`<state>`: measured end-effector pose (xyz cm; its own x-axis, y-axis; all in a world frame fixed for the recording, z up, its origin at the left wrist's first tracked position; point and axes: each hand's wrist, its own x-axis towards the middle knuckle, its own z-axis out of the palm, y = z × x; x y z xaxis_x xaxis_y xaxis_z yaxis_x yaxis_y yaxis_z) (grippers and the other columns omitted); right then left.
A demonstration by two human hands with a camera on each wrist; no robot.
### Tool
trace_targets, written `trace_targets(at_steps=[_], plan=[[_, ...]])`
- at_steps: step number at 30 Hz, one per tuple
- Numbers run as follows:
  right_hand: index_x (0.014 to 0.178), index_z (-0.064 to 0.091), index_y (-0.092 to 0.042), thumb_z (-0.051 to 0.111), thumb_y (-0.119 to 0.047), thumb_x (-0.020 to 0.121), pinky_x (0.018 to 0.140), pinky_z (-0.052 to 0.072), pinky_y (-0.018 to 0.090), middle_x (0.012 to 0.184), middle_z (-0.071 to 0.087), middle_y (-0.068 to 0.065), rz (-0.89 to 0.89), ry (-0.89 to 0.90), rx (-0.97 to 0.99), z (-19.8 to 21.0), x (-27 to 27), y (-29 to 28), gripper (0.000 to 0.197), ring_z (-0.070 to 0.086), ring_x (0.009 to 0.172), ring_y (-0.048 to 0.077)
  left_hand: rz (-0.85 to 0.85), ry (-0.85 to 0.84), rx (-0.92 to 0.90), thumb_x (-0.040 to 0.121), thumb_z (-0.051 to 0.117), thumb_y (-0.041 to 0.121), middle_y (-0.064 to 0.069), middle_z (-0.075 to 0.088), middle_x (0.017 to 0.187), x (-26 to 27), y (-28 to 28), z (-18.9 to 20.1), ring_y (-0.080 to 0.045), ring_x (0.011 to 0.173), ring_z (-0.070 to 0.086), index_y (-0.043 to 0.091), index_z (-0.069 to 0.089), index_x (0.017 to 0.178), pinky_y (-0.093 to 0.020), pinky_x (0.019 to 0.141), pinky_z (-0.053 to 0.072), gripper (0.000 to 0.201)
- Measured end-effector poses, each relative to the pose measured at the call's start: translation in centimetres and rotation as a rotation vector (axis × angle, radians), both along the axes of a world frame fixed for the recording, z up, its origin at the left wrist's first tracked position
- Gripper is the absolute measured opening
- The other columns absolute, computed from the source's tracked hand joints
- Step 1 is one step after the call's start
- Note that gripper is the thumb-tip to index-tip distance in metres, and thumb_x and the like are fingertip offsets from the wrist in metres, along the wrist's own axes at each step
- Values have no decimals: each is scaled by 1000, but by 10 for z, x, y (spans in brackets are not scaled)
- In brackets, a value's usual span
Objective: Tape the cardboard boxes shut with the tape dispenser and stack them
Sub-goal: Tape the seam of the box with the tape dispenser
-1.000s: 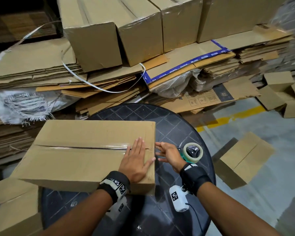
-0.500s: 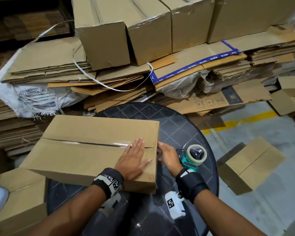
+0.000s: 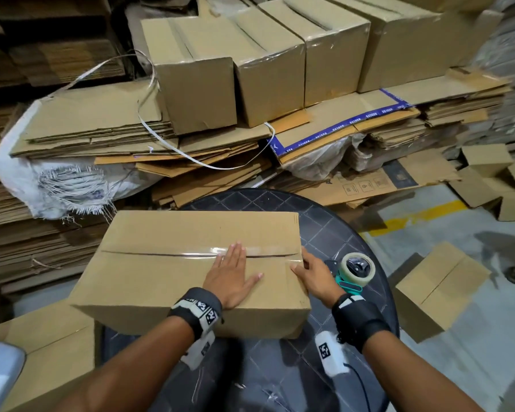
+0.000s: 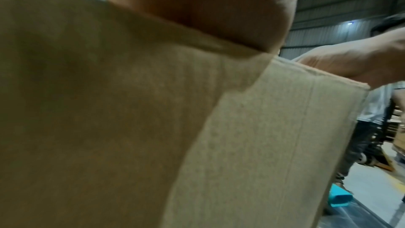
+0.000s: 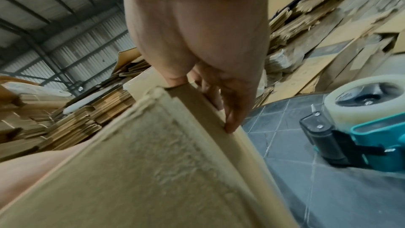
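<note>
Brown rectangular cardboard box (image 3: 173,263) sits on the dark round tiled table (image 3: 324,221), overhanging its left edge; top flaps closed, clear glossy tape (image 3: 250,251) along the right part of the centre seam, left part of seam bare. Left hand (image 3: 231,278) lies flat on the box top, fingers straight and together, tips on the taped seam, thumb splayed. Right hand (image 3: 314,275) holds the box's right top edge, thumb on top, fingers (image 5: 232,115) down the end face. Teal tape dispenser with white tape roll (image 3: 356,270) rests on the table just right of that hand, not held.
</note>
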<state>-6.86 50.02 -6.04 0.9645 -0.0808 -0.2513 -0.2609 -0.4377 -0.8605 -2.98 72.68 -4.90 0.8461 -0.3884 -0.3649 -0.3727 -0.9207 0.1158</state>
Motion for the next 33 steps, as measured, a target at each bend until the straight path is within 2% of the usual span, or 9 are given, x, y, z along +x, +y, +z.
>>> trace_targets(at_steps=[4,8,13,16,18,22,25,27,33], plan=[[138,57,-22,53,-10,99,109,43,42,129,66,1,9,-10,-34,9,6,-3,41,60,119,22,28,12,35,96,11,72,-10,-17,165,-10,-11,8,-24,153,-15,5,-7,158,-43,125,-3,93],[142,52,-19,45,-11,102,102,39,33,135,62,8,-61,-59,-165,15,4,14,41,56,124,30,-109,-9,5,98,13,70,-11,-14,166,-11,-37,14,-24,154,-13,5,-6,158,-46,125,-2,90],[151,39,-26,40,-25,106,109,42,42,141,58,9,-71,-74,-282,4,3,21,45,56,127,33,-138,15,-21,99,14,67,-7,-18,166,-10,-36,5,-20,153,-16,9,-7,159,-44,124,-3,86],[150,36,-33,36,-33,106,107,44,47,138,61,8,-61,-70,-335,0,5,20,44,58,123,32,-83,2,-34,99,13,67,-5,-17,166,-8,-11,2,-19,153,-15,11,-7,159,-44,125,-2,84],[150,35,-32,34,-36,105,104,47,48,133,64,9,-69,-82,-397,-3,4,21,45,60,119,33,-46,-8,-32,99,11,68,-6,-18,166,-7,2,0,-19,153,-16,12,-8,159,-44,125,-2,84],[145,46,-24,35,-27,106,98,51,44,119,70,12,-145,-175,-453,1,-2,26,41,65,109,33,6,-40,3,95,10,74,-11,-17,165,-8,-3,-2,-24,153,-15,7,-8,158,-46,125,-2,94],[132,63,-17,40,-9,101,98,52,42,116,72,15,-252,-219,-396,5,-6,26,40,66,108,34,1,-42,-27,92,12,78,-15,-16,165,-5,-24,-2,-28,153,-14,3,-7,157,-46,125,-1,101],[126,69,-16,40,-3,98,100,52,44,116,72,14,-296,-243,-329,4,-7,24,42,67,107,33,-28,-35,-55,91,12,79,-15,-17,165,0,-34,-3,-28,153,-15,3,-7,157,-45,125,-2,102],[116,75,-13,41,-2,99,100,52,40,115,73,12,-393,-224,-260,1,-6,22,39,67,106,28,-99,-41,-60,92,16,78,-11,-20,165,6,-46,-2,-24,153,-16,5,-7,158,-47,125,-3,101]])
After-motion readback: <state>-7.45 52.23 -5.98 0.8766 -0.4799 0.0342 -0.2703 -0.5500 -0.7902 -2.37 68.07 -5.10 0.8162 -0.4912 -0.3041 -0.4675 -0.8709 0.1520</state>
